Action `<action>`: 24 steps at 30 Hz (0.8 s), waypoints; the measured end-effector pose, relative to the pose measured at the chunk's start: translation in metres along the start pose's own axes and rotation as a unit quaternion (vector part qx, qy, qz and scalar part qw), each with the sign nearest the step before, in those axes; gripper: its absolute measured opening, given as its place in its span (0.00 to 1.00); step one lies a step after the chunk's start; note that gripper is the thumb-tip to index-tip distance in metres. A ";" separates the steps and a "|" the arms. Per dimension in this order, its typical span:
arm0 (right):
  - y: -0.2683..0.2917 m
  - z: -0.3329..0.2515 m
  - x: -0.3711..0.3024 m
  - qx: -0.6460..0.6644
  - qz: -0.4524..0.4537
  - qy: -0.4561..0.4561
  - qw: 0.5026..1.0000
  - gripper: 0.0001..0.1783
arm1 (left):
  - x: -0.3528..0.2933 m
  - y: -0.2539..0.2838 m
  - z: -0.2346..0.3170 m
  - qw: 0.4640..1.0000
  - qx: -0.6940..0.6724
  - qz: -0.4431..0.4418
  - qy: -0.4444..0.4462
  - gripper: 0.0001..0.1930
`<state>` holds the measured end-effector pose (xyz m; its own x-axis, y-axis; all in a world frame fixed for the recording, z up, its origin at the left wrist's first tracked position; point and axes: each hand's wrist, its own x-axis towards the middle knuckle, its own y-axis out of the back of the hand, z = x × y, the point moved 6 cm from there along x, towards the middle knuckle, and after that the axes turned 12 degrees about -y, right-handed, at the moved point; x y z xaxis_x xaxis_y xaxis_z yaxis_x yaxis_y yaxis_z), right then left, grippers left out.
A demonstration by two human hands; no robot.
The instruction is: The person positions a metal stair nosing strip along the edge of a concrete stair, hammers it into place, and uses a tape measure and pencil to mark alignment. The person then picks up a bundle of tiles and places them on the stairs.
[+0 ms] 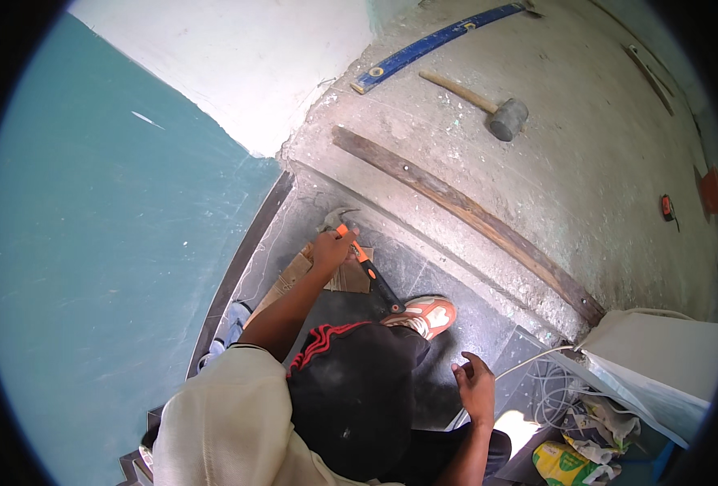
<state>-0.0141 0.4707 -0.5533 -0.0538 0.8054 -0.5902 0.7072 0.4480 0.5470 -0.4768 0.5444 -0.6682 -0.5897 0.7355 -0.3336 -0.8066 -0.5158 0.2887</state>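
My left hand (331, 251) is closed around a claw hammer, close to its metal head (336, 217). The hammer's orange and black handle (381, 285) slants down to the right, and its end is by my orange and white shoe (433, 314). Beneath that hand, a piece of brown cardboard (351, 278) lies on the dark tiled floor. My right hand (477, 387) hangs lower right of the shoe, over the tiles, its fingers loosely bent and apart with nothing in them.
On the rough raised concrete lie a long wooden strip (464, 206), a rubber mallet (509, 120), a blue spirit level (432, 47) and a small red and black tape measure (667, 208). A teal wall (116, 211) bounds the left. Coiled cable (552, 393) and crumpled bags (573, 463) crowd the lower right.
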 end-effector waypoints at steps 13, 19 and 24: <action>0.008 -0.001 0.000 0.009 0.013 -0.018 1.000 0.21 | 0.036 0.004 -0.011 0.940 0.325 -0.103 -0.005 0.27; 0.006 -0.002 0.001 0.002 0.007 -0.021 1.000 0.21 | 0.043 0.010 -0.012 0.911 0.390 -0.134 -0.015 0.25; 0.002 -0.006 0.001 0.001 0.007 -0.024 1.000 0.21 | 0.044 0.013 -0.025 0.890 0.427 -0.162 0.002 0.26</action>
<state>-0.0165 0.4747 -0.5492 -0.0097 0.7914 -0.6112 0.7093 0.4363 0.5537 -0.5139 0.5589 -0.7014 -0.3329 0.7825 -0.5261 -0.6107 0.2462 0.7526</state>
